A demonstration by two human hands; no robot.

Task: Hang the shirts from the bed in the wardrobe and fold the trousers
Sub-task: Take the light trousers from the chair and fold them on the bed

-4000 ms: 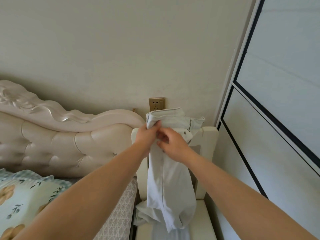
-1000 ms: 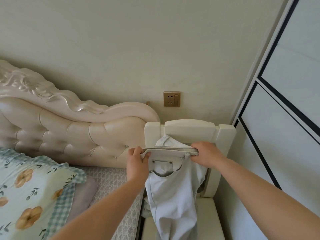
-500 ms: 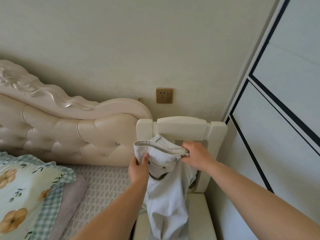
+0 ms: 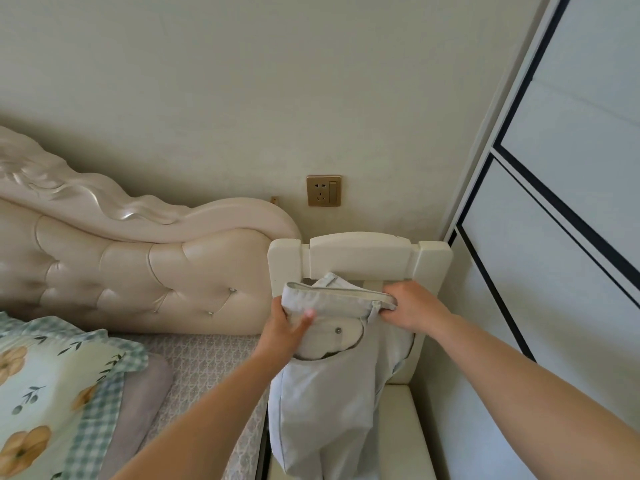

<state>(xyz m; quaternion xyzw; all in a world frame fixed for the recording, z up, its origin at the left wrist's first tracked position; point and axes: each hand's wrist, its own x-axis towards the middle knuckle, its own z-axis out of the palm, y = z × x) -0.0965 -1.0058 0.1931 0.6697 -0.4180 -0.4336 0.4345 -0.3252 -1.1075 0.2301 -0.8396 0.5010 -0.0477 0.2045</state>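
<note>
Room: cream wooden chair (image 4: 360, 252) beside tufted beige bed (image 4: 138, 271).
Trousers: pale grey cotton trousers (image 4: 325, 393) hang before the chair.
Left hand (image 4: 284, 329): pinches waistband's left end.
Right hand (image 4: 410, 310): grips right end.
Tip: stretch waistband taut, match seams, then fold.

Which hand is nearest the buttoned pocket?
The left hand, its thumb lying on the trousers beside the pocket button; the right hand grips the waistband farther away.

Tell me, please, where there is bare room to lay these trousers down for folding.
The patterned mattress is bare between the floral pillow and the tufted headboard. The cream seat beside the wardrobe is half covered by the trousers hanging from the left hand and right hand. That pillow crowds the near left.
</note>
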